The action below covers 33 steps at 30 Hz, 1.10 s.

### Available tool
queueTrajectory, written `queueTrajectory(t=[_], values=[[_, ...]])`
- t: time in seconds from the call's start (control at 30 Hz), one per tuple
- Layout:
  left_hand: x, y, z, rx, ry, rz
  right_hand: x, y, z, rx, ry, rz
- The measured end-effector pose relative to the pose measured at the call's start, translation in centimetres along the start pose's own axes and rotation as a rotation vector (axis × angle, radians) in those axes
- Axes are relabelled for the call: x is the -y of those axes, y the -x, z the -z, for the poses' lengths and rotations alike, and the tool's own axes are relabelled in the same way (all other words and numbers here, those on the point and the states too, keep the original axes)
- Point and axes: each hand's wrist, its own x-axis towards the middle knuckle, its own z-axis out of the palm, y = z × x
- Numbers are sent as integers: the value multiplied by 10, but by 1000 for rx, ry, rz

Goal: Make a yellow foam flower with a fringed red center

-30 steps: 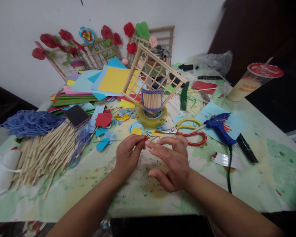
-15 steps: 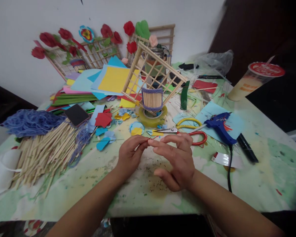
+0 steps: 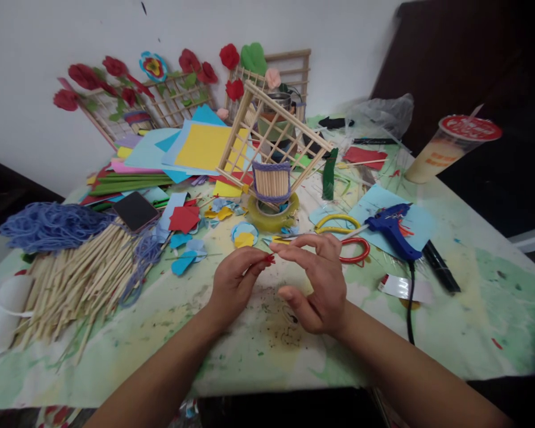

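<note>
Left hand (image 3: 235, 280): we had it in a pinch, thumb against forefinger, grasping a small red frilled paper piece (image 3: 270, 259). Frilled end poked out past the fingertips, pointing right. Other left fingers were curled in behind the pinch; wrist roughly in line with the forearm, which came up from lower left.

Right hand (image 3: 318, 282): unclenched, no grip on anything we could see. Forefinger and middle finger reached left toward the red piece, knuckles bent up, thumb dropped low and well apart from them. Leading fingertips were right at the frill; touching or just beside, we couldn't tell. Forearm came in from lower right.

So the red piece sat between the two hands, held up over the near middle of the table cover (image 3: 116, 339).

Just past the right fingers: scissors (image 3: 355, 260), one yellow loop and one red, blades partly hidden by our hand. Beyond the left hand: a light blue paper disc (image 3: 244, 233) with yellow on it, then a yellowish tape roll (image 3: 273, 223) with a tilted stick lattice (image 3: 289, 115) standing at it. Blue glue gun (image 3: 393, 229) lay off to the right, bundle of thin sticks (image 3: 75, 285) to the left.
</note>
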Motion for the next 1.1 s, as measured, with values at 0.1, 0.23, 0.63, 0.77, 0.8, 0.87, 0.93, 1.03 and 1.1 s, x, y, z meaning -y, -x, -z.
queueTrajectory(t=[0.1,0.23,0.63,0.77,0.8,0.87,0.93,1.03,1.1], values=[[-1,0,0,-16,-5,-3,1,0,1,-11,11,40],[1,0,0,-47,-40,0,4,2,-2,41,21,122],[3,-1,-1,-124,-72,13,6,2,-2,23,75,134],[4,-1,-1,-143,-62,55,6,3,-3,36,64,144],[4,-1,0,-140,-67,59,6,3,-3,31,62,146],[4,-1,0,-132,-87,42,6,3,-2,12,63,142],[4,-1,0,-125,-109,8,6,3,-1,-10,68,132],[3,-2,0,-114,-134,-26,6,2,0,-18,77,128],[2,-2,0,-108,-151,-34,6,2,-1,-8,78,144]])
